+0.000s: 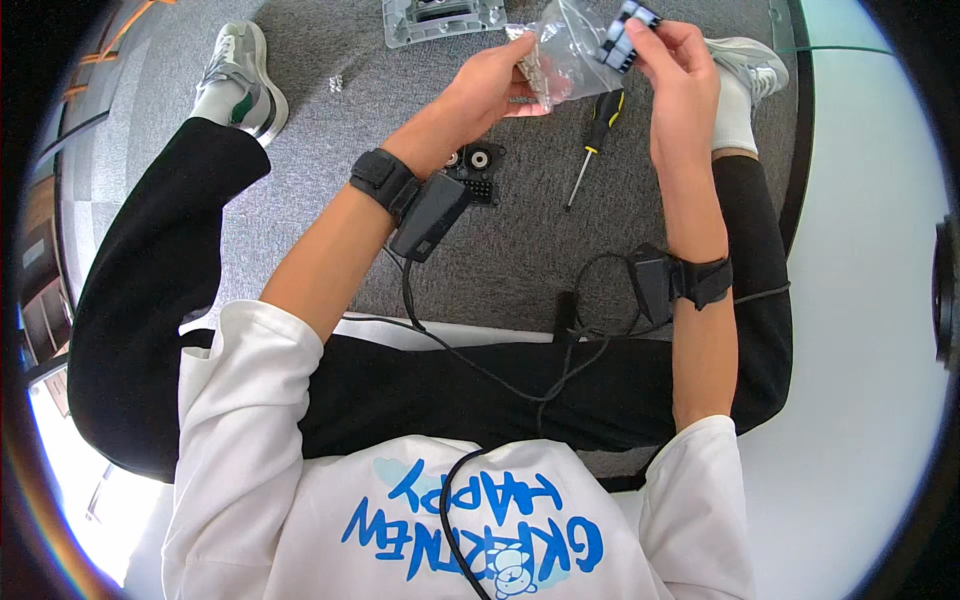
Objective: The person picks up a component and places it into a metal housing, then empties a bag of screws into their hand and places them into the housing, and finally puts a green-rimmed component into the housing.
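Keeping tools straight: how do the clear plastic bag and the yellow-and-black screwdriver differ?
The clear plastic bag is see-through and crumpled; the yellow-and-black screwdriver has an opaque handle and straight metal shaft. The bag is held in the left hand; the screwdriver lies on the grey carpet.

Strong light is flooding in at the lower left, where a pale patch is burning out to white and a rainbow-coloured flare is streaking along the rim. Softer, fairly even light is covering the grey carpet, while the clear plastic bag is catching small glints and the black trousers are losing most detail. The fisheye lens is curving the white surface at the right, and dark corners are ringing the view.
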Action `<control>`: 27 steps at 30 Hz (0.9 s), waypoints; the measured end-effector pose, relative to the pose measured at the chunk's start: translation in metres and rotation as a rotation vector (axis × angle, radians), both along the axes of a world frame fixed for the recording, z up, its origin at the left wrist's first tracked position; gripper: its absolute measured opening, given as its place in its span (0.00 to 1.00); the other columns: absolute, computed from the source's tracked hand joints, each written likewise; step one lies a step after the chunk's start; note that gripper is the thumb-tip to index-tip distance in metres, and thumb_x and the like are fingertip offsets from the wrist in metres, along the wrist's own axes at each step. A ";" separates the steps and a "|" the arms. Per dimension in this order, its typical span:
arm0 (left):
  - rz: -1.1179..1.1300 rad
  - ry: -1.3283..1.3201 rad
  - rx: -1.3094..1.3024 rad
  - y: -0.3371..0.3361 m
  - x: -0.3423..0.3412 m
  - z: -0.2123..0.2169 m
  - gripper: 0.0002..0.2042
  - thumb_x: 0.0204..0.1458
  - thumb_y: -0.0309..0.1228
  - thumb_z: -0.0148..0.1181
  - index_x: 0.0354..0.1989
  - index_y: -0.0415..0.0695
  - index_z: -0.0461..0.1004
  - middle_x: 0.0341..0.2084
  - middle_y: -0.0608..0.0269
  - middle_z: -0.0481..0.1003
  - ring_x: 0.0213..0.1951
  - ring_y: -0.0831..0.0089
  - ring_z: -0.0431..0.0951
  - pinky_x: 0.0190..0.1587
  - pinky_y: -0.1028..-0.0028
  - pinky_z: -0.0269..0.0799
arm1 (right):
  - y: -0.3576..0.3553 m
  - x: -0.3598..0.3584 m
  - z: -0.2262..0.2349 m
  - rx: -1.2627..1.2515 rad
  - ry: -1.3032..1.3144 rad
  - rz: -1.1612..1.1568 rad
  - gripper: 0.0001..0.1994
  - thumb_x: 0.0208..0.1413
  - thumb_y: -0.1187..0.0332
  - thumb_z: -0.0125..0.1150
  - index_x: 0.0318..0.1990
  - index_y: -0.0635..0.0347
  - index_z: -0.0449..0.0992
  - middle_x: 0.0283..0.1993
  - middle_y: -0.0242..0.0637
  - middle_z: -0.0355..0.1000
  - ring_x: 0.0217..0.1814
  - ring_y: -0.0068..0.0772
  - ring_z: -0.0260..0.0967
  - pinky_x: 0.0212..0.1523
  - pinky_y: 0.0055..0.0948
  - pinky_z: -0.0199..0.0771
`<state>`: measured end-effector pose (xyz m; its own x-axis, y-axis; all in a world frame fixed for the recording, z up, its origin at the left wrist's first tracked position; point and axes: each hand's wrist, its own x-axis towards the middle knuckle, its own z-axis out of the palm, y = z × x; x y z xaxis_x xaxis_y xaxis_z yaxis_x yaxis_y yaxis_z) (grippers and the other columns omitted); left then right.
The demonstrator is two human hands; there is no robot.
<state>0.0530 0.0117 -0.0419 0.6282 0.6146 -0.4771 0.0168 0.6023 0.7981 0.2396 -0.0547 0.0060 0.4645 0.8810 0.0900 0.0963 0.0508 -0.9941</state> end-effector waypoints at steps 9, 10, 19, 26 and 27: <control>0.079 0.037 0.022 0.023 -0.011 -0.011 0.24 0.72 0.48 0.39 0.59 0.40 0.69 0.51 0.53 0.78 0.52 0.64 0.78 0.54 0.64 0.74 | 0.003 0.007 -0.059 -0.171 -0.287 -0.178 0.17 0.58 0.60 0.70 0.41 0.66 0.75 0.35 0.34 0.75 0.37 0.24 0.71 0.42 0.26 0.72; 0.084 0.046 0.020 0.025 -0.014 -0.014 0.24 0.72 0.48 0.39 0.59 0.40 0.69 0.51 0.53 0.78 0.52 0.64 0.78 0.54 0.64 0.74 | 0.006 0.002 -0.065 -0.182 -0.363 -0.168 0.17 0.58 0.60 0.70 0.41 0.66 0.75 0.35 0.36 0.76 0.38 0.25 0.72 0.43 0.28 0.73; 0.150 0.065 0.041 0.041 -0.017 -0.028 0.22 0.70 0.48 0.43 0.56 0.43 0.74 0.46 0.59 0.80 0.45 0.69 0.79 0.49 0.68 0.75 | 0.041 0.000 -0.107 -0.348 -0.955 0.152 0.18 0.58 0.61 0.66 0.50 0.62 0.79 0.47 0.50 0.78 0.51 0.54 0.76 0.53 0.43 0.75; 0.085 0.114 0.172 0.046 -0.007 -0.030 0.19 0.69 0.44 0.46 0.48 0.42 0.77 0.35 0.60 0.80 0.36 0.68 0.81 0.35 0.70 0.73 | 0.016 -0.002 -0.074 -0.037 0.136 0.050 0.22 0.70 0.56 0.51 0.54 0.70 0.77 0.59 0.48 0.75 0.60 0.44 0.74 0.62 0.41 0.71; 0.055 0.225 0.283 0.048 -0.007 -0.027 0.17 0.68 0.41 0.48 0.46 0.39 0.78 0.35 0.57 0.81 0.35 0.66 0.81 0.34 0.69 0.74 | 0.015 -0.008 -0.060 -0.045 0.247 0.103 0.29 0.75 0.53 0.37 0.60 0.77 0.69 0.67 0.55 0.67 0.70 0.47 0.65 0.70 0.40 0.64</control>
